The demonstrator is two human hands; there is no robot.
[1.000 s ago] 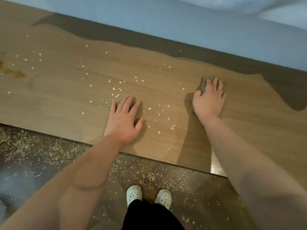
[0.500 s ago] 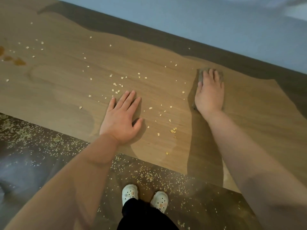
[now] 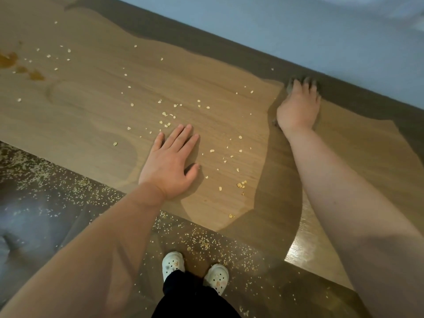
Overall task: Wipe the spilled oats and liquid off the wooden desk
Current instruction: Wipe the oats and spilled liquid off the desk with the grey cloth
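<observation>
The wooden desk (image 3: 96, 115) fills the upper half of the view. Loose oats (image 3: 167, 123) lie scattered over its middle, with a small clump (image 3: 241, 185) near the front edge. Brown liquid spots (image 3: 9, 60) sit at the far left. My left hand (image 3: 171, 160) rests flat on the desk near the front edge, fingers straight. My right hand (image 3: 298, 106) presses a grey cloth (image 3: 289, 88) flat against the desk close to its back edge; the hand hides most of the cloth.
A pale blue wall (image 3: 298, 31) runs along the desk's back edge. The dark floor (image 3: 57, 214) in front of the desk is strewn with oats. My feet in white clogs (image 3: 195, 269) stand close to the desk's front edge.
My right hand has slid the cloth away from me toward the desk's back edge. My left hand stays flat in the same spot.
</observation>
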